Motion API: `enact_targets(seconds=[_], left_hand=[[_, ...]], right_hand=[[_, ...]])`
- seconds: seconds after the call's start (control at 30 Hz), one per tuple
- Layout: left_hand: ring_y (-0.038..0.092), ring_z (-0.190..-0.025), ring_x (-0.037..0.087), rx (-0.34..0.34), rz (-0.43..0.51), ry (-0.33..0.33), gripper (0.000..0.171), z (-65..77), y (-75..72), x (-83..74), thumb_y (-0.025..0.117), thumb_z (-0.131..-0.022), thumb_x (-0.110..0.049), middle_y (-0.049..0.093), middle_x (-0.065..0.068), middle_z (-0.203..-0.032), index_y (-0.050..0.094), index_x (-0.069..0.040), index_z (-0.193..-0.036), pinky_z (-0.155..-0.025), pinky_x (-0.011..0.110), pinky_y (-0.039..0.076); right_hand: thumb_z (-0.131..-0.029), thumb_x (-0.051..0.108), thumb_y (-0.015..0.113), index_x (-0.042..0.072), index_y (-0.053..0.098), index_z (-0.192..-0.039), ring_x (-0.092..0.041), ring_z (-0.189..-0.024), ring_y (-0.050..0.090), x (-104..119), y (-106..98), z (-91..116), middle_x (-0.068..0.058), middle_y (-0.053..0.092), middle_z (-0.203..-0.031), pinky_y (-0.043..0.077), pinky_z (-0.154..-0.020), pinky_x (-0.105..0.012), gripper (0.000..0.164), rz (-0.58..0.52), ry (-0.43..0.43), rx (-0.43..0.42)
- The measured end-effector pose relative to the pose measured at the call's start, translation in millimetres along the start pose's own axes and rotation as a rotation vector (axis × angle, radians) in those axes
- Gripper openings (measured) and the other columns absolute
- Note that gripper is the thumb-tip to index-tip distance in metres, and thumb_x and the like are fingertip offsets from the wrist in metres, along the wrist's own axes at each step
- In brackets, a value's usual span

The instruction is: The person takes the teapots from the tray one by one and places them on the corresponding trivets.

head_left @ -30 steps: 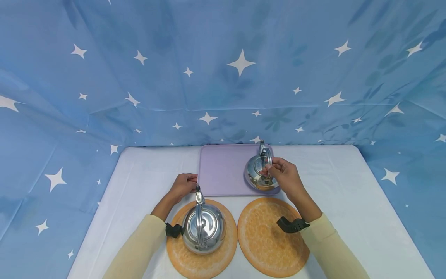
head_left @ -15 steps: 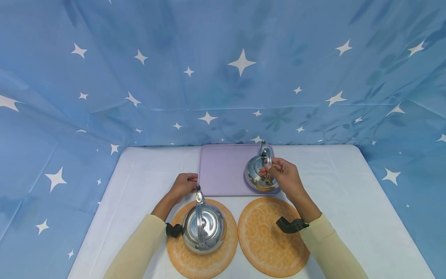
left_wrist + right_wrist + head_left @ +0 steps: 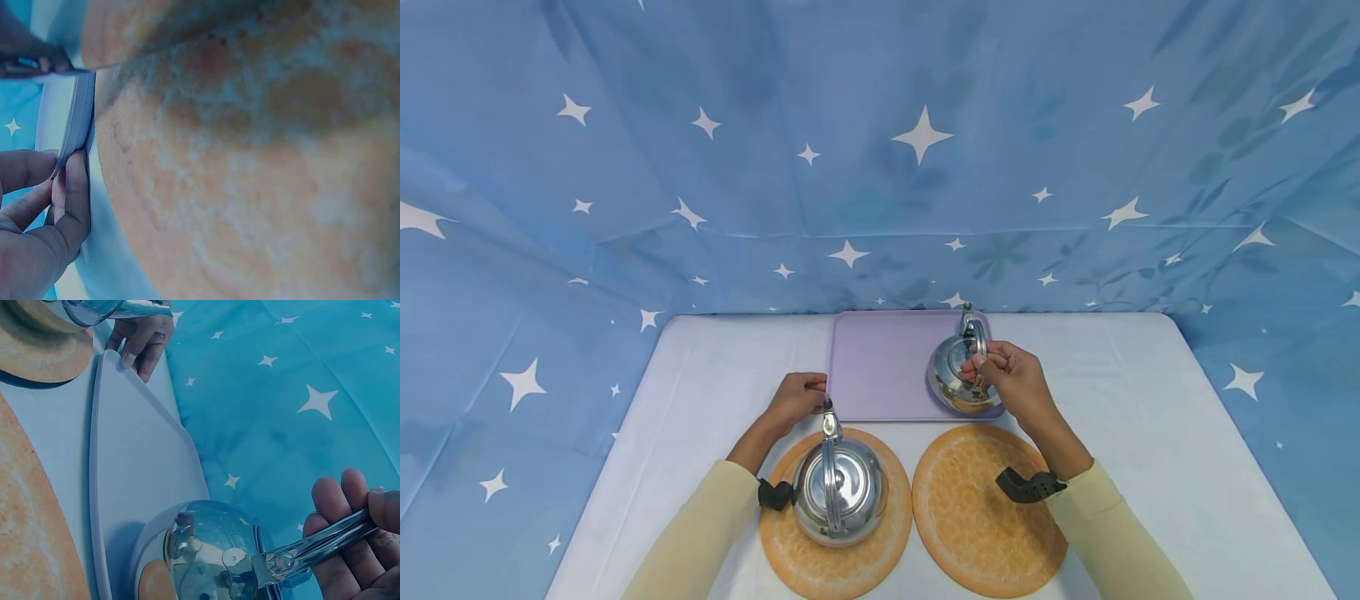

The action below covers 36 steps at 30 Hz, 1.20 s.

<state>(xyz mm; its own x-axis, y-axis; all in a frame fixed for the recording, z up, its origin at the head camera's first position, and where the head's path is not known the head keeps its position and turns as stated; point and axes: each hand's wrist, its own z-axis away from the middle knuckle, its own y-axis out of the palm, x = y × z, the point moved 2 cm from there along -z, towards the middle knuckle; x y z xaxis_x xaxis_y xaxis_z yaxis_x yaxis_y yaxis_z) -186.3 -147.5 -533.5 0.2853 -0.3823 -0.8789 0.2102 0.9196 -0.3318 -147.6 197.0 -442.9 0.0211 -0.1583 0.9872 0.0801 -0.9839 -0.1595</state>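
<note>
the right hand (image 3: 1018,382) pinched the handle (image 3: 981,335) of the far kettle (image 3: 946,387) at the right end of the lilac tray (image 3: 880,367); i could not tell whether its base touched. the left hand (image 3: 796,398) pinched the tray's left edge. the near kettle (image 3: 859,492) stood on the left orange mat (image 3: 827,575), the right orange mat (image 3: 962,533) just beside.

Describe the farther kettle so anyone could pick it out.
On the white table, find the purple tray. At its right end is a shiny metal kettle. The right hand grips this one, while the other kettle stands on an orange mat.
</note>
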Motion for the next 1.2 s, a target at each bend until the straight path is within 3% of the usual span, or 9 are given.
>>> enact_targets(seconds=[0.3,0.6,1.2], left_hand=[[0.062,-0.085,0.020,0.001,-0.001,0.004,0.039,-1.0,-0.2,0.2,0.054,-0.088,0.007,0.061,0.017,-0.104,0.056,0.011,-0.127,-0.069,0.029,0.058],[0.062,-0.086,0.021,0.001,0.008,-0.002,0.040,-2.9,-1.5,-0.1,0.055,-0.088,0.008,0.061,0.018,-0.105,0.055,0.011,-0.128,-0.071,0.029,0.058],[0.063,-0.087,0.021,-0.006,0.007,-0.019,0.040,-2.4,0.5,1.4,0.055,-0.087,0.006,0.062,0.017,-0.105,0.057,0.010,-0.127,-0.071,0.029,0.058]], right_hand=[[-0.101,0.015,0.054,-0.012,0.054,-0.121,-0.018,-0.087,0.069,2,1,1,-0.022,0.069,-0.098,0.055,-0.081,-0.025,0.034,0.017,-0.020,0.008],[-0.100,0.013,0.054,-0.014,0.054,-0.116,-0.018,-0.085,0.069,6,0,7,-0.021,0.069,-0.094,0.057,-0.077,-0.027,0.031,0.033,-0.070,0.016],[-0.099,0.013,0.057,-0.012,0.055,-0.114,-0.019,-0.086,0.069,20,-4,35,-0.018,0.070,-0.092,0.057,-0.078,-0.027,0.029,0.081,-0.052,0.056]])
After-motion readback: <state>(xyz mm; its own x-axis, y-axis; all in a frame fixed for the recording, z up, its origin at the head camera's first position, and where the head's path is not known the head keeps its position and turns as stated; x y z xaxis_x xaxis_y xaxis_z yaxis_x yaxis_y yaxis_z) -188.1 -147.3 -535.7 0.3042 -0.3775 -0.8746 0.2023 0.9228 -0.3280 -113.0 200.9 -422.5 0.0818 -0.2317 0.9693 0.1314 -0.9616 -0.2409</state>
